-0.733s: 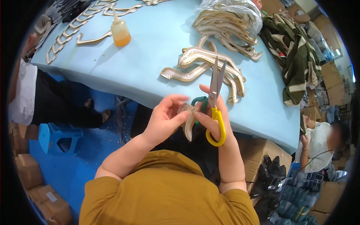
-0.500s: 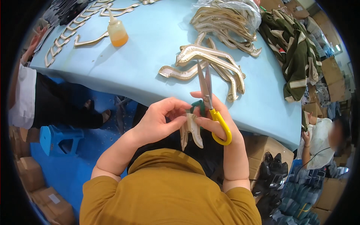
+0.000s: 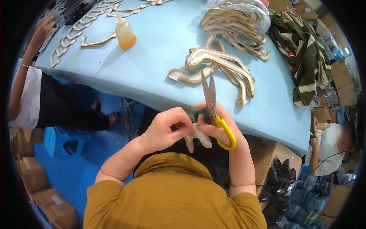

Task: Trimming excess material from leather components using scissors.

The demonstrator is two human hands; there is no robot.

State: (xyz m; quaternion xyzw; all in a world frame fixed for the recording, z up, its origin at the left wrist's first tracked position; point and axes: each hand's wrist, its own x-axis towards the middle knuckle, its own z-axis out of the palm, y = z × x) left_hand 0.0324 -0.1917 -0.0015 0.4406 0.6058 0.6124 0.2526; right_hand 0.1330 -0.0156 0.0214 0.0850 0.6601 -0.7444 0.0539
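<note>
My right hand (image 3: 221,123) holds a pair of scissors (image 3: 210,95), one handle loop yellow and the other green. The blades point up toward the table, slightly apart. Its thumb also presses on a cream, curved fabric strip (image 3: 203,138) that hangs in a bent shape below the fingers. My left hand (image 3: 169,128) is closed in a pinch at the left edge of the same strip; the fingertips partly hide what they grip. Just beyond the blades, several similar curved strips (image 3: 223,59) lie crossed over each other on the light blue table (image 3: 148,65).
A squeeze bottle (image 3: 125,33) with orange liquid stands left of the strips. A strip bundle (image 3: 234,24) sits by clear plastic at the back, with dark green garments (image 3: 301,53) to its right. Left are a blue stool (image 3: 63,141) and another person's arm (image 3: 23,80).
The whole view has shifted slightly, moving the table things rightward. My left fingers have curled tighter, and the fabric strip has turned a little. The person at left has raised a hand.
</note>
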